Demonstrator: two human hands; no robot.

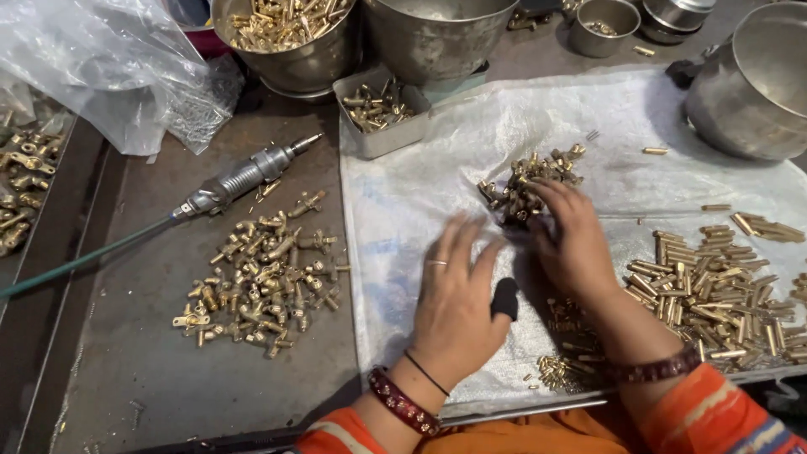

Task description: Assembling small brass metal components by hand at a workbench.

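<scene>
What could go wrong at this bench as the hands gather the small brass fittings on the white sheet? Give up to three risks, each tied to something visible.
1. The right hand rakes a loose heap of brass fittings; pieces may scatter, like the stray one nearby.
2. The brass pins lie close by, so the two kinds could mix.
3. Small pieces sit near the sheet's front edge, beside the left hand, and might roll off.
</scene>
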